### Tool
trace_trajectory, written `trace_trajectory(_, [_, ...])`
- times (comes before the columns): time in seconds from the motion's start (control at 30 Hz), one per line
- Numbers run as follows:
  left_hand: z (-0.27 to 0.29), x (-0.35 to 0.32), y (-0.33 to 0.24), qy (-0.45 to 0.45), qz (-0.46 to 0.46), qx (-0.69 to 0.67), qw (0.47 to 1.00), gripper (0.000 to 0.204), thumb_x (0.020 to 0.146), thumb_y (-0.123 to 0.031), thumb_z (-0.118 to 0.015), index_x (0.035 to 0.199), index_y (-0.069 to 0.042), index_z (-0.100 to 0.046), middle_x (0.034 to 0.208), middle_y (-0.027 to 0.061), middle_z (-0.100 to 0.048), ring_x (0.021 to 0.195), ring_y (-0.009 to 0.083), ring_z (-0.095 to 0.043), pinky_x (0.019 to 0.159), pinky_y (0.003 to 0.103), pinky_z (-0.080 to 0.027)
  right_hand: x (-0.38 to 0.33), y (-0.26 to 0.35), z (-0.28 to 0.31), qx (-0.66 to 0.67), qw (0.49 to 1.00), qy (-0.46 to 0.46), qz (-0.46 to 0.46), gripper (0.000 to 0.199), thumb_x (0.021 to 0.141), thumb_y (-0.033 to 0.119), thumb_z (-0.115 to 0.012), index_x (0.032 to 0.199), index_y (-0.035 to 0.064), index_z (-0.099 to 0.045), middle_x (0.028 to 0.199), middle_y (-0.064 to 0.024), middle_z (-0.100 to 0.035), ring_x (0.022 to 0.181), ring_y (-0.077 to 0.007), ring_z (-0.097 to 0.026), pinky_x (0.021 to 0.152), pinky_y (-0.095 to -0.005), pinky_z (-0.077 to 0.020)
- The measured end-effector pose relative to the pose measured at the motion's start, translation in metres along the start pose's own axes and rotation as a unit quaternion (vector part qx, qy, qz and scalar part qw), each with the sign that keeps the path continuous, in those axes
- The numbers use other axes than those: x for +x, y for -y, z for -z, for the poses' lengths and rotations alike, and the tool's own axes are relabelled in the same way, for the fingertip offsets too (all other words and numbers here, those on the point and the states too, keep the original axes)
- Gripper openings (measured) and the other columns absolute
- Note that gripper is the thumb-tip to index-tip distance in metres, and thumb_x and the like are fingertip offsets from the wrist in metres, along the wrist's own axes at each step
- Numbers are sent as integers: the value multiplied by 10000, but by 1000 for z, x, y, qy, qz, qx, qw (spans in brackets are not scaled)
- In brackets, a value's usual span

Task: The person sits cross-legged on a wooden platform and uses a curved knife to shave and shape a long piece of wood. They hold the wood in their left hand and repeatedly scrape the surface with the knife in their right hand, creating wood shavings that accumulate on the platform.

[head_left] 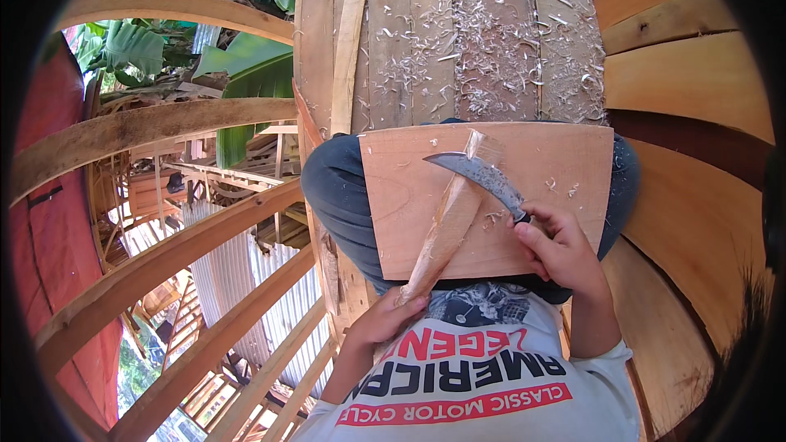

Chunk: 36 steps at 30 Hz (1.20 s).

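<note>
A flat wooden board rests across my lap. Slanting over it lies a long piece of wood, roughly squared, with a notched, narrower section near its far end. My left hand is closed round the near end of this piece, close to my shirt. In my right hand is a curved knife, gripped by its dark handle. Its blade points up and to the left, crossing over the wood piece near the notch; whether it touches the wood I cannot tell. A few shavings lie on the board.
Beyond my knees the plank floor is strewn with curly wood shavings, and a loose wooden strip lies there. A slatted railing runs along the left, with a drop behind it. A plank wall stands close on the right.
</note>
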<state>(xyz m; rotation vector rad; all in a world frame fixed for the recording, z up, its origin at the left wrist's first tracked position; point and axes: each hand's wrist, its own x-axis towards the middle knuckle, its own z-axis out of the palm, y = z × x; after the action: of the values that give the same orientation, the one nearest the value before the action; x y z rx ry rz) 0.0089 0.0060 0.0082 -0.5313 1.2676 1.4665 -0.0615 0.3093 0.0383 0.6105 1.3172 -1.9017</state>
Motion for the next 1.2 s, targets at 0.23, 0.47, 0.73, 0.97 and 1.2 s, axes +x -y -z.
trace_trajectory(0.23, [0,3,-4,17,-14,45,999,314,921,-350,-556,887,-39,-532,753,-30,-485,724,65,-432,660,224,-391,27,-45,-17,-329,762,-371,417,136,850,76,-629,912,-24,-560,675,-67,-579,553,-93,-521,486,-250,-401])
trace_trajectory(0.47, [-3,2,-6,8,-14,73,997,322,920,-345,-555,907,-23,-534,773,-11,-516,756,75,-453,697,241,-408,-12,15,19,-43,953,-193,228,105,918,116,-547,967,37,-499,602,51,-466,406,-9,-393,351,-186,-295])
trace_trajectory(0.73, [-10,-5,-18,-13,-7,90,996,330,929,-322,-543,957,7,-547,811,9,-556,788,77,-476,724,243,-418,15,-26,-11,-108,969,-76,210,147,882,109,-601,970,-3,-564,614,28,-510,501,-47,-479,439,-198,-362])
trace_trajectory(0.97, [-10,-4,-16,4,-2,101,995,342,926,-316,-550,984,21,-547,832,23,-566,807,86,-486,735,254,-431,12,10,28,61,866,-362,339,140,903,138,-584,971,33,-521,605,26,-464,436,-33,-424,376,-198,-334])
trace_trajectory(1.2, [-9,-2,-17,8,5,99,995,336,924,-314,-554,983,16,-549,825,25,-565,803,87,-486,732,254,-430,-8,9,15,-82,993,85,21,183,896,113,-586,1029,-9,-555,673,16,-528,539,-24,-472,468,-194,-375])
